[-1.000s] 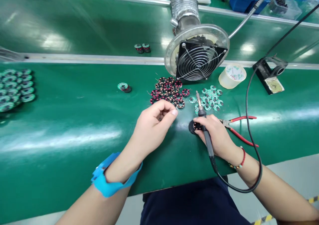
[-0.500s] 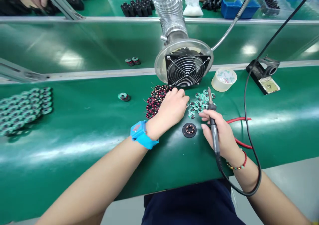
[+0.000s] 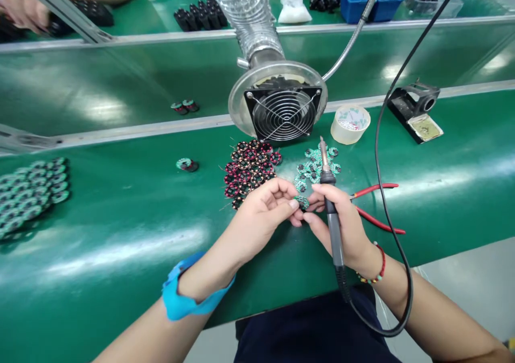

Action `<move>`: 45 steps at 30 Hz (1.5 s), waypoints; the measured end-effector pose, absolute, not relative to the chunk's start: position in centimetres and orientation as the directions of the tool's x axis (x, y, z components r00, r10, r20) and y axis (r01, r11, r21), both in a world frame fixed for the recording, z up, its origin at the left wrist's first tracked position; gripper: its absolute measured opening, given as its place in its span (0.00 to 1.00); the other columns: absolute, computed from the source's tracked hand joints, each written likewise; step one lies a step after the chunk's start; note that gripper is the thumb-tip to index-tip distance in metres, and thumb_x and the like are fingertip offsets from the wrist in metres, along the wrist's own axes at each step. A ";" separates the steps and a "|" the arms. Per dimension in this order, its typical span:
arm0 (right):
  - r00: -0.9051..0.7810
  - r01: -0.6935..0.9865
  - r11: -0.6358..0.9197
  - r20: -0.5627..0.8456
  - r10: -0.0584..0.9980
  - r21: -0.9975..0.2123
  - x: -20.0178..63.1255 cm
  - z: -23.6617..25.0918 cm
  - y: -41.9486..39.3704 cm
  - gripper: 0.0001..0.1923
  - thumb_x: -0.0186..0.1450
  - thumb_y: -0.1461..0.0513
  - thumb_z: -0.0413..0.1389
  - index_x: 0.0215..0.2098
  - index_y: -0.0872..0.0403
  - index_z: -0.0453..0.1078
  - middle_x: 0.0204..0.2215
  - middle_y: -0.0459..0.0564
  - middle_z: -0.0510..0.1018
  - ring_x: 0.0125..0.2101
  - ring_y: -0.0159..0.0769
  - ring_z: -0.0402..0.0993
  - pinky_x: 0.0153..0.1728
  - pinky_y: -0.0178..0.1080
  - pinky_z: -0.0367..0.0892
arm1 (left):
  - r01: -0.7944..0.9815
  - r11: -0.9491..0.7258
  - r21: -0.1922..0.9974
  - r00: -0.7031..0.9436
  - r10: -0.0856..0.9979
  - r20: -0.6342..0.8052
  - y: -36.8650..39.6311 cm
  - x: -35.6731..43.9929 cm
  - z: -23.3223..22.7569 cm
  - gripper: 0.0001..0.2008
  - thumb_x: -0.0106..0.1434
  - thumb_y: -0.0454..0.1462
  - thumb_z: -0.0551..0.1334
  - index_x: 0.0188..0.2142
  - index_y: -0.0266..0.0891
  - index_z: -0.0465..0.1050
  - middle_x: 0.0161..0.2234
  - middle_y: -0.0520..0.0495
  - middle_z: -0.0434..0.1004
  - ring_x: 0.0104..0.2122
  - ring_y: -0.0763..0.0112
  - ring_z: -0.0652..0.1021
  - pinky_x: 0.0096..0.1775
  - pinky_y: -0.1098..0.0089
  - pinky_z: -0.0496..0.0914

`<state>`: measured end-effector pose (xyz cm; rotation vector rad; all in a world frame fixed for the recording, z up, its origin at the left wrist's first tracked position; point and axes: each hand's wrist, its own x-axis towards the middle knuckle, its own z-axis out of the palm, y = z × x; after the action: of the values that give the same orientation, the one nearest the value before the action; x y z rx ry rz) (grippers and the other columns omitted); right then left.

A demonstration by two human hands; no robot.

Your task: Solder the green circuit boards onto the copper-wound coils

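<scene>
The left hand (image 3: 261,213) has come back from the pile of copper-wound coils (image 3: 249,171), where it was half a second ago, and now meets the right hand (image 3: 341,223) over the green worktop (image 3: 120,234). Its fingertips pinch a small part, seemingly a coil, against a small green circuit board (image 3: 301,202) (the black holder seen earlier is now hidden). The right hand grips the soldering iron (image 3: 330,213), tip up, fingertips steadying the board. Red-handled pliers (image 3: 374,207) lie just beside.
</scene>
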<state>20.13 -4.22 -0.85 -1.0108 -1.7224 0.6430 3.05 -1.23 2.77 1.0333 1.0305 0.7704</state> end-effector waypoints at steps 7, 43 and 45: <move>-0.140 0.321 0.521 0.504 0.852 -0.791 20.1 -0.4 -4.2 0.25 0.67 0.70 0.55 0.60 0.47 0.60 0.37 0.45 0.75 0.36 0.32 0.75 0.42 0.38 0.74 | 0.204 0.191 0.960 0.401 0.878 -0.260 -2.5 3.0 3.7 0.04 0.63 0.37 0.60 0.33 0.39 0.67 0.28 0.54 0.72 0.29 0.74 0.73 0.32 0.72 0.69; -0.472 0.554 0.560 0.322 0.821 -0.616 20.5 -1.0 -3.4 0.23 0.69 0.66 0.52 0.61 0.47 0.58 0.46 0.52 0.79 0.43 0.43 0.73 0.42 0.48 0.70 | 0.600 -0.369 0.710 0.460 0.885 0.072 -2.5 1.6 -1.2 0.09 0.62 0.29 0.56 0.43 0.38 0.64 0.41 0.43 0.70 0.42 0.60 0.70 0.45 0.56 0.68; -0.459 0.609 0.546 0.306 0.834 -0.575 20.5 -1.0 -3.4 0.21 0.70 0.66 0.51 0.60 0.48 0.60 0.44 0.52 0.79 0.40 0.43 0.72 0.39 0.47 0.70 | 0.562 -0.328 0.759 0.462 0.886 0.041 -2.2 1.2 -0.9 0.12 0.61 0.26 0.54 0.44 0.38 0.63 0.41 0.44 0.70 0.42 0.62 0.71 0.45 0.58 0.69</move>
<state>20.52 -3.42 -0.99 -1.1602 -2.2209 0.5241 1.16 -2.18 -0.94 2.0250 1.2015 0.6036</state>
